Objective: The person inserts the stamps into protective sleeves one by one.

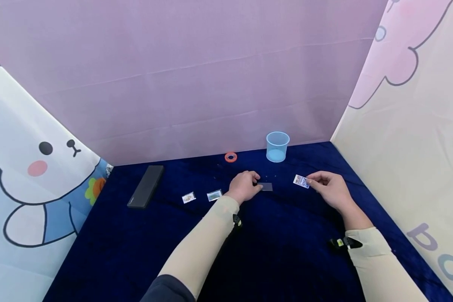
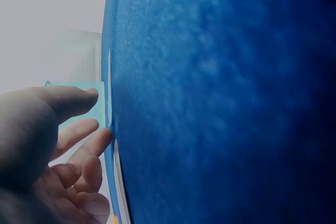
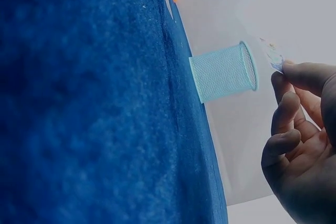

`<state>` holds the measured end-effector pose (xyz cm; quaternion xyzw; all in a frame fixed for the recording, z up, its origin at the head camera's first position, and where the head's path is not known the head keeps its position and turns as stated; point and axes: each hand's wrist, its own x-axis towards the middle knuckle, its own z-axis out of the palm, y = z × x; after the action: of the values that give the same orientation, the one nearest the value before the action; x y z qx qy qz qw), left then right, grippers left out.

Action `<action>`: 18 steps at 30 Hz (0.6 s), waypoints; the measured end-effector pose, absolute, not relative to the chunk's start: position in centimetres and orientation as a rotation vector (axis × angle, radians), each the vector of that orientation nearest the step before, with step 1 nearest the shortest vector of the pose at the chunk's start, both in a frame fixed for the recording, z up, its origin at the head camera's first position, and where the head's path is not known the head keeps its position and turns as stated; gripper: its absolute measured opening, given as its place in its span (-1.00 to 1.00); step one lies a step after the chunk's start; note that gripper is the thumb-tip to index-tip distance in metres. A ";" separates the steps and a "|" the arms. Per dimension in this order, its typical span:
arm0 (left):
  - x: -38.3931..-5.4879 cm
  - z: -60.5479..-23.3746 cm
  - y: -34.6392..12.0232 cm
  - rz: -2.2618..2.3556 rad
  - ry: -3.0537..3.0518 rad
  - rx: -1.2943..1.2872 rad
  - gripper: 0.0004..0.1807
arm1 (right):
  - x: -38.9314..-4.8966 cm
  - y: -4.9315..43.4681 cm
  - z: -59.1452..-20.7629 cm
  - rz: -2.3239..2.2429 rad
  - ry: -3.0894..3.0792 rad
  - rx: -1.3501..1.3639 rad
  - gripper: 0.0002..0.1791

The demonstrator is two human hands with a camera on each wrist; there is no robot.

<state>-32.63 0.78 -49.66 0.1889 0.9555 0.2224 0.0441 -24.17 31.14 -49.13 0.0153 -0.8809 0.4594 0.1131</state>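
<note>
My right hand (image 1: 330, 188) pinches a small printed card (image 1: 301, 181) by its edge between thumb and fingertips, raised above the blue cloth. In the right wrist view the card (image 3: 273, 57) is seen at a slant beside the mesh cup. My left hand (image 1: 244, 186) is low over the cloth, right beside a small greyish see-through rectangle (image 1: 266, 187). In the left wrist view its thumb and fingers stand apart with nothing held between them; whether they touch the rectangle I cannot tell. Two small picture cards, one nearer (image 1: 214, 195) and one farther left (image 1: 188, 197), lie left of that hand.
A light blue mesh cup (image 1: 277, 147) stands upright at the back. Left of it lies a red-orange ring (image 1: 231, 157), like a tape roll. A flat dark box (image 1: 146, 187) lies at the left. Fabric walls (image 1: 196, 84) enclose the cloth-covered table (image 1: 121, 251).
</note>
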 end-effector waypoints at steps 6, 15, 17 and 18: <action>-32.8 -49.6 1.5 0.614 2.934 0.560 -0.61 | -24.1 31.1 -49.0 1.347 -2.589 0.051 -0.76; -32.6 -49.7 1.9 0.561 2.938 0.544 -0.65 | -24.0 31.0 -48.9 1.336 -2.601 0.054 -0.76; -32.5 -49.7 1.9 0.552 2.937 0.553 -0.67 | -24.0 31.0 -48.9 1.336 -2.601 0.056 -0.76; -32.5 -49.7 1.9 0.552 2.937 0.556 -0.69 | -23.9 31.0 -48.9 1.336 -2.600 0.056 -0.76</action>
<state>-32.47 1.91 -49.74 0.1827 0.9649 0.1814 0.0509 -23.95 31.02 -48.92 0.0192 -0.8841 0.4542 0.1087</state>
